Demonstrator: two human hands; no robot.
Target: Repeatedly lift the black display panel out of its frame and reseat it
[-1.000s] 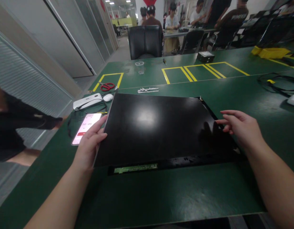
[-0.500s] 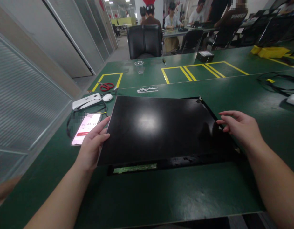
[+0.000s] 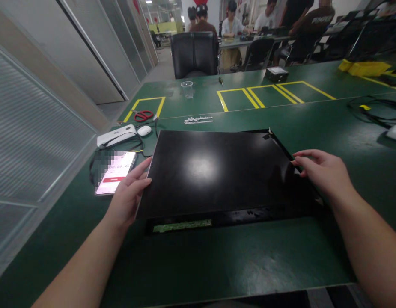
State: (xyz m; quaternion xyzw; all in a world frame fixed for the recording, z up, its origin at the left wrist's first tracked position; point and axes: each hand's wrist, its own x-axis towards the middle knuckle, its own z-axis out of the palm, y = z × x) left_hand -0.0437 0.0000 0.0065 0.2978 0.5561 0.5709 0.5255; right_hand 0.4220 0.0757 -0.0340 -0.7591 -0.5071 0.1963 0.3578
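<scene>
A glossy black display panel [image 3: 204,175] lies tilted over a dark frame [image 3: 236,216], with its left side raised. A green circuit strip [image 3: 181,226] shows along the frame's near edge. My left hand [image 3: 127,192] grips the panel's left edge, thumb on top and fingers at the side. At the right edge, my right hand [image 3: 323,171] has thumb and fingertips pinched together on the panel's rim. Most of the frame is hidden under the panel.
A lit phone [image 3: 117,173] lies left of my left hand. Beyond it are a white device [image 3: 117,136], a white mouse [image 3: 144,131], red scissors [image 3: 143,116] and cables. White strips [image 3: 198,120] and a plastic cup [image 3: 187,90] stand farther back on the green table [image 3: 217,265].
The panel's left side has shifted slightly right and up in view, with my left hand following. My right fingers have drawn closer together at the right edge.
</scene>
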